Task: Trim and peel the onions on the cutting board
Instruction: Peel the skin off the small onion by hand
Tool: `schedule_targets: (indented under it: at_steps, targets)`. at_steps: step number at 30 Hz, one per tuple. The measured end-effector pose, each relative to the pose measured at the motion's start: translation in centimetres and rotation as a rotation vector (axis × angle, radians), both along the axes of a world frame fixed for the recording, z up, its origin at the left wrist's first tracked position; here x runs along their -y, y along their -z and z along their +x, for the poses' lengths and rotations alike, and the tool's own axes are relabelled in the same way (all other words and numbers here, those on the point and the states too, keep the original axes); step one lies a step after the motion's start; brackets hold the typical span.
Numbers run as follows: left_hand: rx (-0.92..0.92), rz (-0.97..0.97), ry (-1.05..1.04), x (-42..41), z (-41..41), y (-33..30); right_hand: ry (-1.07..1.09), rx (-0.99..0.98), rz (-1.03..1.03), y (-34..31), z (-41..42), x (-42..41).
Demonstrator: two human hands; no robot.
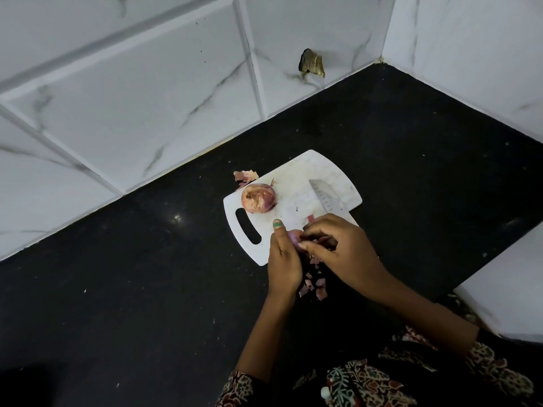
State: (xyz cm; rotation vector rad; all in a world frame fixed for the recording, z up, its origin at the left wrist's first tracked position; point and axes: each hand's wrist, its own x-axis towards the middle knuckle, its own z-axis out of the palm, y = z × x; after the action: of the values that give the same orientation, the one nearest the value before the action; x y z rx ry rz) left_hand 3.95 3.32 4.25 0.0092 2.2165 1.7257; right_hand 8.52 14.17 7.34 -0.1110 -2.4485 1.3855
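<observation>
Peel scraps (313, 284) beside board (296, 177), knife (326, 198).

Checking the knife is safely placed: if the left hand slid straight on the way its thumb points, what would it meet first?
Probably the whole onion on the cutting board; the left hand points up-board toward it. The knife lies off to the right.

The person wears a dark top with a busy print (367, 383) of leaves and flowers in red, cream and green. The sleeves are short of the wrists: the left sleeve (239, 387) ends near the elbow with a printed edge, and the right sleeve (482, 351) ends partway down the arm. Both arms are bare below the sleeves. The left hand (283, 259) has a thumbnail painted green (277, 223). The right hand (343, 248) shows no rings or bands
</observation>
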Motion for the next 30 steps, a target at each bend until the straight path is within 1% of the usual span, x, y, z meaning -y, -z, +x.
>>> schedule_targets:
  at_steps: [3, 7, 11, 15, 17, 20, 23, 25, 26, 28, 30]
  targets:
    - [0.059, -0.015, -0.022, -0.2, 0.1, 0.3, 0.041, -0.043, 0.069, 0.2, 0.1, 0.6]
    - [0.015, -0.023, -0.049, -0.4, 0.3, -0.3, 0.062, -0.083, 0.131, 0.4, -0.1, 0.8]
    - [0.001, -0.005, -0.078, -0.6, 0.5, -1.1, 0.066, -0.086, 0.187, 0.4, -0.1, 0.9]
    - [-0.021, -0.024, -0.065, -0.7, 0.6, -1.7, 0.059, -0.025, 0.254, 0.5, -0.2, 1.1]
    - [-0.042, -0.019, -0.039, -0.6, 0.8, -1.9, 0.061, 0.014, 0.195, 0.7, -0.3, 1.2]
    - [-0.082, -0.024, -0.013, -0.5, 1.0, -2.0, 0.16, 0.103, 0.023, 1.1, -0.8, 0.5]
    - [-0.061, -0.01, 0.003, -0.6, 1.1, -2.1, 0.218, 0.25, -0.144, 1.1, -1.1, -0.7]
    - [-0.052, 0.002, 0.012, -0.5, 1.0, -1.7, 0.248, 0.265, -0.194, 0.9, -1.0, -1.3]
    - [-0.054, 0.0, 0.007, -0.5, 0.9, -1.5, 0.235, 0.256, -0.224, 0.7, -0.9, -1.4]
    - [-0.074, -0.016, 0.007, -0.3, 0.7, -1.2, 0.143, 0.247, -0.313, 0.0, -0.8, -1.3]
    - [-0.107, -0.004, 0.019, -0.2, 0.6, -1.0, 0.039, 0.277, -0.331, -0.9, -0.6, -1.2]
